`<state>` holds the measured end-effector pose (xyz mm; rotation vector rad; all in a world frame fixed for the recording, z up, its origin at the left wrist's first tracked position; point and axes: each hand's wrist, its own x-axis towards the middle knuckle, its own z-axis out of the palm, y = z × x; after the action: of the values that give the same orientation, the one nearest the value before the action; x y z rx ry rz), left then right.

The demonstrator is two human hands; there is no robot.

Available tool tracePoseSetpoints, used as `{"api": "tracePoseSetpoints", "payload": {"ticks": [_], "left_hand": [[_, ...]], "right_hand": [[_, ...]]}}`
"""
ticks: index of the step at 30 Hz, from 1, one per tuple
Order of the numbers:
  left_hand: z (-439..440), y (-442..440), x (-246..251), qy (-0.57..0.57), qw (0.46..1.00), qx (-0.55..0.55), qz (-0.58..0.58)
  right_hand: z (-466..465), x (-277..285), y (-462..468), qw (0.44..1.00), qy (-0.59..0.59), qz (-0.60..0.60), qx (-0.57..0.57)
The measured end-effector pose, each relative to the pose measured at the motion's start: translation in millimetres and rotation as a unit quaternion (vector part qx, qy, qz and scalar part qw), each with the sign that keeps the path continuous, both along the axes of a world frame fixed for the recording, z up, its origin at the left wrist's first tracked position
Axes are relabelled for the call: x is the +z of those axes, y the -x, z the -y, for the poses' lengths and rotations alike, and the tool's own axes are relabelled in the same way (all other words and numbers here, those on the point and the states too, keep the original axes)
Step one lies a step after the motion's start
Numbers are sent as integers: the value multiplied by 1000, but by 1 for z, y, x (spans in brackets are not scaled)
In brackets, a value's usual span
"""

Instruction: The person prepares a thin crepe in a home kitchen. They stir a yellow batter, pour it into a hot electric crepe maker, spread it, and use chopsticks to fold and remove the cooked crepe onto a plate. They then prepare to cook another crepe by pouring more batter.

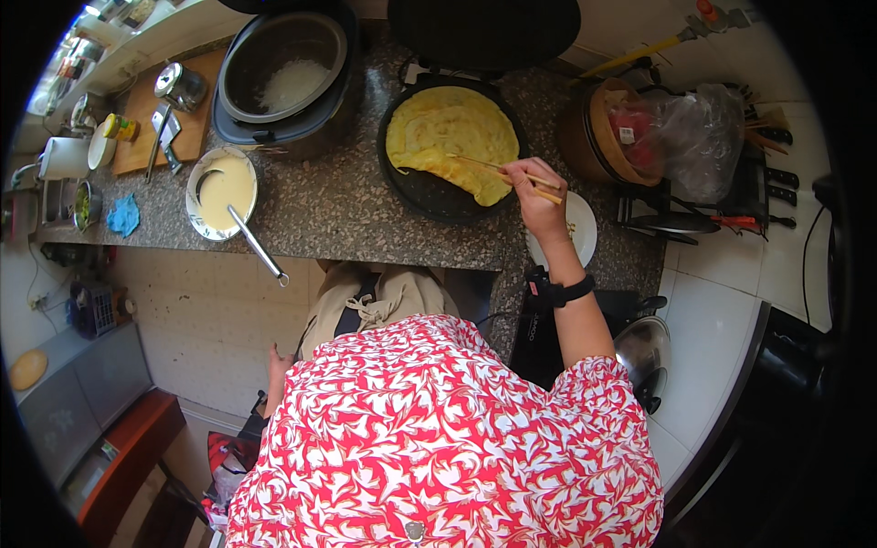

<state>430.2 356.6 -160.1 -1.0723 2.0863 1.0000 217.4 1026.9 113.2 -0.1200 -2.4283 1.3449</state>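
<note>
My right hand (535, 192) grips a pair of wooden chopsticks (483, 164), their tips at a thin yellow pancake (452, 130). The pancake lies on a round black electric griddle (428, 195). Its near edge is folded back over itself, baring part of the dark cooking surface. Behind the griddle stands its raised black lid (483, 31). A white plate (584, 236) with some small bits on it sits beside my right wrist, partly covered by it. Down at my side hangs my left hand (277, 363), mostly hidden by my shirt, so its grip is unclear.
Left of the griddle are a patterned bowl of pale batter (226, 192) with a metal ladle (253, 243) and an open cooker with rice (294, 79). A cleaver (166, 130) lies on a wooden board (137, 157). Knives (781, 178) and a bag-topped container (610, 137) stand right.
</note>
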Motion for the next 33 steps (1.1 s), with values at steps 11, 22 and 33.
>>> {"api": "tracePoseSetpoints", "payload": {"ticks": [11,22,33], "left_hand": [[12,-15,-18,13,1000,6,24],[36,-3,-12,60,973,-207,-80],[31,90,47,68,976,-207,-4]], "right_hand": [[-20,-4,39,996,-66,-48,-32],[-11,-45,13,984,97,-25,-150],[12,-46,-48,963,73,-77,-247]]}}
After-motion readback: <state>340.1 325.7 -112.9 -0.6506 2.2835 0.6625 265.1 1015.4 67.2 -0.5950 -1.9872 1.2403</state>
